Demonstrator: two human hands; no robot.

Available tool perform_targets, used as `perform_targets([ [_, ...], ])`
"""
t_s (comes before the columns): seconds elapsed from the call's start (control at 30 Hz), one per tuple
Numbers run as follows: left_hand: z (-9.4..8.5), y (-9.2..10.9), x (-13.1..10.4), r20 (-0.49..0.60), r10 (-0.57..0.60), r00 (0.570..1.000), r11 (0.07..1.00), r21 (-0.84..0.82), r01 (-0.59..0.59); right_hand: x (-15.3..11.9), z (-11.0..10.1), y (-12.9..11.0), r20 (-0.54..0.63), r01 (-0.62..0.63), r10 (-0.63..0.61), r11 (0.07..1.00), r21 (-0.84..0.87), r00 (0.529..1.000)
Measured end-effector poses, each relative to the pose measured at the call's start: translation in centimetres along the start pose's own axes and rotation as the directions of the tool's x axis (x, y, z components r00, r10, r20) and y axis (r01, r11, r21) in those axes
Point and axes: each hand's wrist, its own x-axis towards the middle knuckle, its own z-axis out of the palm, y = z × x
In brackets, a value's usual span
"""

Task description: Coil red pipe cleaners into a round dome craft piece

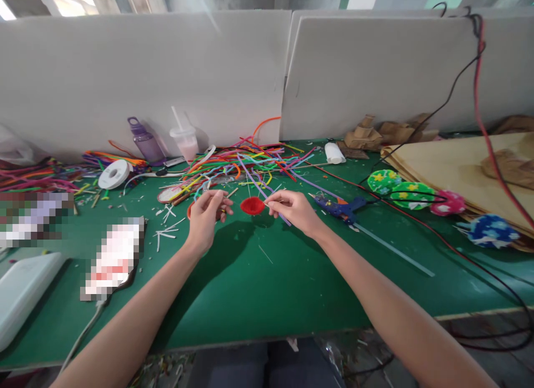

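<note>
Between my hands, a small red fuzzy oval piece (252,205) appears just above the green table (258,299). My right hand (292,209) is closed in a pinch at the right edge of this red piece. My left hand (207,215) is to its left, apart from it, with fingers curled near a second red piece (190,211) that is mostly hidden behind them. What the left fingers hold, if anything, cannot be made out. Behind the hands lies a loose pile of colored pipe cleaners (250,160).
A blue glue gun (342,208) with a long glue stick lies right of my hands, its cable running right. Green, pink and blue decorated pieces (413,194) sit farther right. At the back left stand a purple bottle (146,143), a cup (186,140) and a white spool (114,174).
</note>
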Motion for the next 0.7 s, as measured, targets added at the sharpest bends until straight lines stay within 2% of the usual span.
perform_targets([
  [0.13,0.01,0.18,-0.11,0.009,0.037,0.999,0.999,-0.040,-0.037,0.10,-0.12,0.01,-0.062,-0.021,0.022,0.999,0.025,0.998],
  [0.43,-0.12,0.18,-0.12,0.027,0.000,1.000,0.995,-0.098,0.002,0.41,-0.55,-0.04,-0.067,-0.055,0.076,0.962,0.268,0.995],
  [0.7,-0.05,0.25,-0.11,0.022,-0.001,1.000,0.995,-0.102,0.003,0.38,-0.70,0.01,-0.059,-0.056,0.075,0.958,0.281,0.995],
])
